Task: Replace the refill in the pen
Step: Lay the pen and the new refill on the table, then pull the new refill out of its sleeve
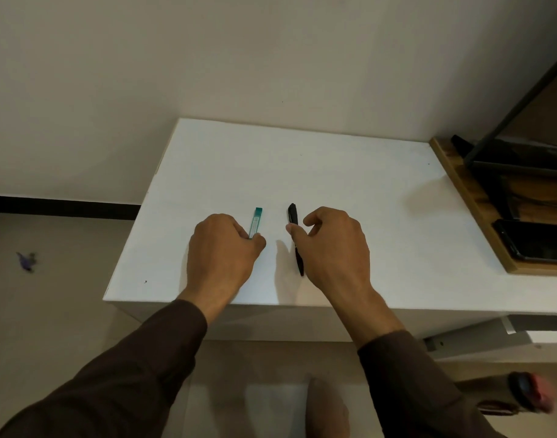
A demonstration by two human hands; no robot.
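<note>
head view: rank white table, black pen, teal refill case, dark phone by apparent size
1. white table
2. dark phone, cut off by the frame edge
3. black pen, partly hidden by the right hand
4. teal refill case, partly hidden by the left hand

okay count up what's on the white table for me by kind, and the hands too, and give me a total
Pen: 1
Teal refill case: 1
Hands: 2, left hand and right hand
Total on the table: 4
</note>
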